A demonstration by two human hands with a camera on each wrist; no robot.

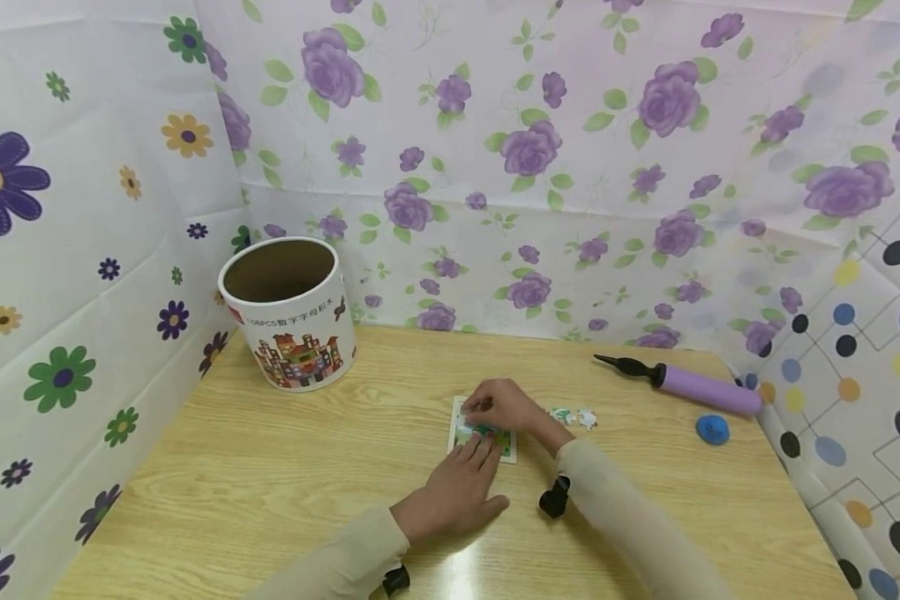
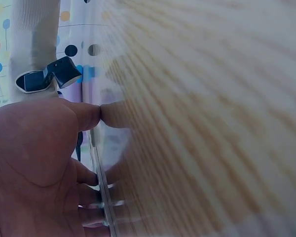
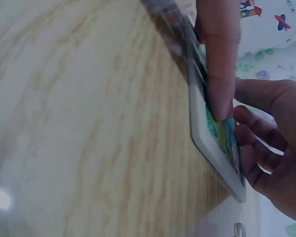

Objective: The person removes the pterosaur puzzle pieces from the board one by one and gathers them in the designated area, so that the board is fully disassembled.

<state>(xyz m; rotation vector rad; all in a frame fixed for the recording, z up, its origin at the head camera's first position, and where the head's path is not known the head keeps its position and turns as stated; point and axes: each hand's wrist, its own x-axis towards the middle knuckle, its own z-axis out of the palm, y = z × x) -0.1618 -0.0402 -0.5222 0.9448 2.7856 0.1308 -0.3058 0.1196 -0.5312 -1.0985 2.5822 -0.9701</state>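
A small jigsaw puzzle in a white-edged tray lies on the wooden table, its picture green and light blue. My left hand rests its straight fingers on the near part of the puzzle, thumb held out to the side; the left wrist view shows its palm side-on, low over the tabletop. Bent over the puzzle's far left part, my right hand pinches a puzzle piece, mostly hidden by its fingertips. In the right wrist view its curled fingers meet the tray beside a left-hand finger.
Loose puzzle pieces lie just right of the tray, partly behind the right wrist. Farther right are a purple balloon pump and a small blue object. A large white printed bucket stands at the back left. Patterned cloths surround the table.
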